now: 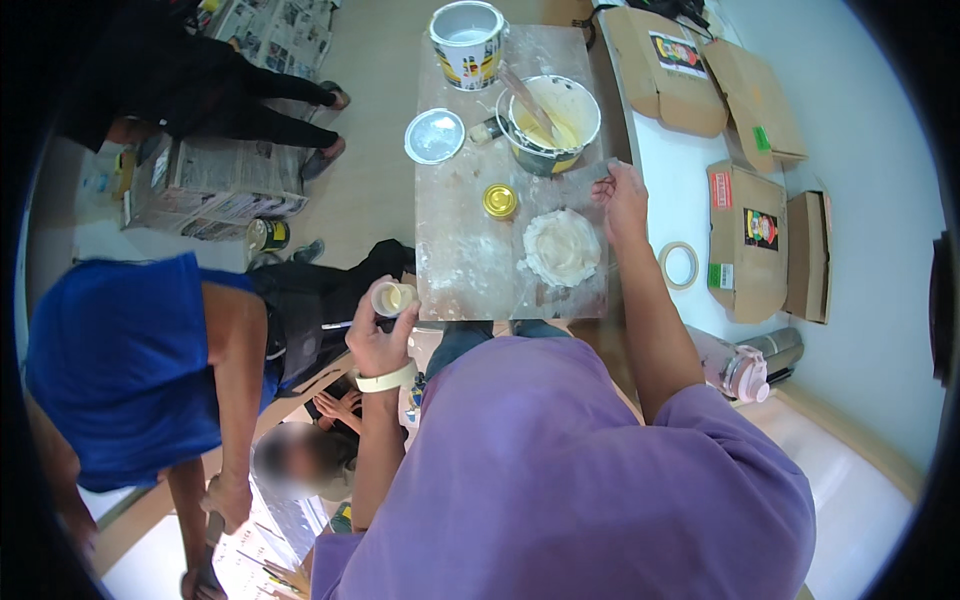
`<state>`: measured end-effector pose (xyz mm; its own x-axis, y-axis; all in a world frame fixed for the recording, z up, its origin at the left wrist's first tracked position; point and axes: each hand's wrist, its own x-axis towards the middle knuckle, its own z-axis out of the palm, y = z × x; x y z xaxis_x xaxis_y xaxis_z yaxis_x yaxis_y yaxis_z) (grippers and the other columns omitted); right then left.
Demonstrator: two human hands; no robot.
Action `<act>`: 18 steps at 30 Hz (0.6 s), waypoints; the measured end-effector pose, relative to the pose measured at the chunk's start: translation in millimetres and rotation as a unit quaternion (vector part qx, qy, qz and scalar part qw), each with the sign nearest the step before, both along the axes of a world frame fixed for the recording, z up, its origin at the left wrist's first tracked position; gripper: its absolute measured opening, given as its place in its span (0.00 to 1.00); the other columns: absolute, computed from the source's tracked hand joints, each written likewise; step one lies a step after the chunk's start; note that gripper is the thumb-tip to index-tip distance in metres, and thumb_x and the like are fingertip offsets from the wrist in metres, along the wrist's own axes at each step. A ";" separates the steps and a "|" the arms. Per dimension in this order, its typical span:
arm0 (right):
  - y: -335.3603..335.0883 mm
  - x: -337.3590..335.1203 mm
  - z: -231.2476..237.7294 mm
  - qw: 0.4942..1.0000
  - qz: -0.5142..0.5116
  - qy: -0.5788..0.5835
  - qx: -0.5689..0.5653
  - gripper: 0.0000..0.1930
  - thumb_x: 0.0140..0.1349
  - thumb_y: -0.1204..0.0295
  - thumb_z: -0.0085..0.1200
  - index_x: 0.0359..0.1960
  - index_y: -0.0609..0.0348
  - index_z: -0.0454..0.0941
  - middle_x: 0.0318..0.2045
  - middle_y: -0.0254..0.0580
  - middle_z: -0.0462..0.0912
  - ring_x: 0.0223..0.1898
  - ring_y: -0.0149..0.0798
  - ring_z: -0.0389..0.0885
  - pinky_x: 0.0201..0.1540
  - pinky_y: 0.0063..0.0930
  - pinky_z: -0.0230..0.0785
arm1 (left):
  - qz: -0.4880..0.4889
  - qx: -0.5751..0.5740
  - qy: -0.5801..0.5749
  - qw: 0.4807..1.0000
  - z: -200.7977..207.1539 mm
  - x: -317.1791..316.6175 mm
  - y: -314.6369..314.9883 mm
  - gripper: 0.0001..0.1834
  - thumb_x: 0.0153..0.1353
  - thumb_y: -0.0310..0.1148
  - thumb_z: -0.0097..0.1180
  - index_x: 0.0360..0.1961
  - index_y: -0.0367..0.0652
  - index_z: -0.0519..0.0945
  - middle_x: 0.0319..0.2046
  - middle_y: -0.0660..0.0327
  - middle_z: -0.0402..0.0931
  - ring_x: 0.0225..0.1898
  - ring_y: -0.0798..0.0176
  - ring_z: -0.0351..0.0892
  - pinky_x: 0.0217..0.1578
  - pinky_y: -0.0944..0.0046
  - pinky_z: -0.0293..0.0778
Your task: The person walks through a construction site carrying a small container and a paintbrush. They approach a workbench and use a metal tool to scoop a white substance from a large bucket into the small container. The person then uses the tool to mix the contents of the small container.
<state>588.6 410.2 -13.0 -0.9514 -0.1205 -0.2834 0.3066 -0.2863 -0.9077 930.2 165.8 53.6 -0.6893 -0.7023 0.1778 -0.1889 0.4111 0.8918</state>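
My left hand [380,335] grips a small translucent cup [392,299] just off the left edge of the worktable [465,285]. Some pale yellowish stuff shows inside the cup. Over the table's right edge is my right hand [626,205], its fingers drawn together; whether anything lies between them I cannot make out. Beyond it stands a bucket [582,103] of cream-coloured paste with a wooden stirring stick [528,103] leaning in it. A gold round lid or tin [500,201] and a crumpled whitish, cloth-like mass [562,248] lie nearer to me.
At the table's far end stand a white can [468,65] and a round lid [434,136]. Cardboard boxes [745,240], a tape roll [679,265] and a pink bottle [735,368] line the right-hand surface. A person in blue [120,370] bends close on my left; others are nearby.
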 end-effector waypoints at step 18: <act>53.2 123.5 -107.6 0.967 0.035 -0.185 0.173 0.11 0.73 0.64 0.51 0.40 0.58 0.79 0.31 0.40 0.81 0.27 0.34 0.80 0.30 0.30 0.76 | -0.056 0.061 0.009 0.997 -30.3 -68.3 -95.9 0.23 0.65 0.25 0.73 0.60 0.33 0.82 0.47 0.60 0.87 0.47 0.67 0.85 0.50 0.64 0.81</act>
<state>712.1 463.4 -120.6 -0.7695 -0.0191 -0.6383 0.6370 0.0475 -0.7694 861.8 69.9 23.3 -0.7615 -0.6390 0.1088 -0.1321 0.3173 0.9391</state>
